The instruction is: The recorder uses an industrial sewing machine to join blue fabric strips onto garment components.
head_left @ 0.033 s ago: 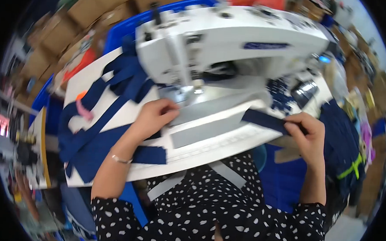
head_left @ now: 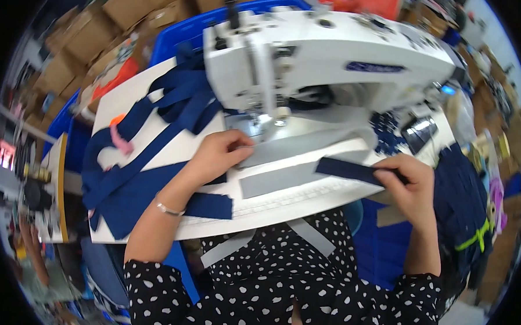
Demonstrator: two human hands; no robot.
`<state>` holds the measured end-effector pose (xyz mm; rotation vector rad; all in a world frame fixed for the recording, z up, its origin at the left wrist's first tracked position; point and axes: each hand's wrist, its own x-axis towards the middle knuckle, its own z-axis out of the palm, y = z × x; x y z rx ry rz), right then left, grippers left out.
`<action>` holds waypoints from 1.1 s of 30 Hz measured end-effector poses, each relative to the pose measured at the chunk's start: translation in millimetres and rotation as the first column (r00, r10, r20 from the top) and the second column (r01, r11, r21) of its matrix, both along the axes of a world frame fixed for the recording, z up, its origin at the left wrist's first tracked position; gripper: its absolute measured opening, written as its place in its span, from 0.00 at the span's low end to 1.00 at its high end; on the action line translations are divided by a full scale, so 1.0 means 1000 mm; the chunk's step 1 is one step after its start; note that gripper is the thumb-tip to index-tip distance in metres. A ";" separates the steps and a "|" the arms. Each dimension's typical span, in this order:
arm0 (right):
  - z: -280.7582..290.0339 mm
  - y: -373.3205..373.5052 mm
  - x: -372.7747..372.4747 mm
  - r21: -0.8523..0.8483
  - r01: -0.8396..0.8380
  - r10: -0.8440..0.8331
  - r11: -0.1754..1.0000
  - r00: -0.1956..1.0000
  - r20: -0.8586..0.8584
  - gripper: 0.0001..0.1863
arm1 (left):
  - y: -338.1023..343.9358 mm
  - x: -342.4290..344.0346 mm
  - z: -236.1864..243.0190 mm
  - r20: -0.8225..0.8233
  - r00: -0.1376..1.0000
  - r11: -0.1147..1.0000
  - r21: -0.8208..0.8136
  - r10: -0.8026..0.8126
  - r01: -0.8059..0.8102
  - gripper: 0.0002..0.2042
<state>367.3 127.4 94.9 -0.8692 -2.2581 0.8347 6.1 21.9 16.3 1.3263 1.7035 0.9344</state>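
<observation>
At the sewing machine (head_left: pixel 329 55), my left hand (head_left: pixel 217 155) is pinched closed at the left end of a grey fabric strip (head_left: pixel 308 144), just before the needle area. My right hand (head_left: pixel 409 183) holds a short navy fabric strip (head_left: pixel 347 169) by its right end. The navy piece hangs over a second, flat grey strip (head_left: pixel 277 179) near the table's front edge. Beside my left forearm lie navy fabric pieces (head_left: pixel 149 186) and long looped navy bands (head_left: pixel 188 98).
A printed ruler scale (head_left: pixel 258 204) runs along the white table's front edge. Small navy pieces (head_left: pixel 387 133) lie under the machine's right end. A navy fabric bundle (head_left: pixel 462 194) with a green tie hangs at right. Two grey strips (head_left: pixel 227 248) rest on my lap. A blue bin (head_left: pixel 167 39) stands behind.
My right hand has shifted left and slightly nearer with the navy strip. My left hand keeps its place by the grey strip. The whole view has shifted slightly.
</observation>
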 end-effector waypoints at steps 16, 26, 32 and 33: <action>-0.043 0.039 -0.165 -0.071 -0.261 0.267 0.963 0.873 0.408 0.12 | -0.013 -0.008 0.008 0.033 0.999 0.999 -0.014 0.032 -0.032 0.12; -0.067 0.019 -0.187 -0.045 -0.470 0.472 0.881 0.870 0.145 0.16 | -0.012 -0.003 -0.003 0.029 0.995 0.992 0.080 0.091 -0.093 0.14; -0.072 0.023 -0.182 -0.088 -0.461 0.468 0.883 0.877 0.106 0.11 | -0.012 -0.003 0.011 0.038 0.994 0.995 -0.004 0.104 -0.104 0.13; -0.073 0.023 -0.182 -0.091 -0.460 0.468 0.883 0.877 0.107 0.11 | -0.013 -0.003 0.013 0.040 0.994 0.995 -0.007 0.104 -0.104 0.13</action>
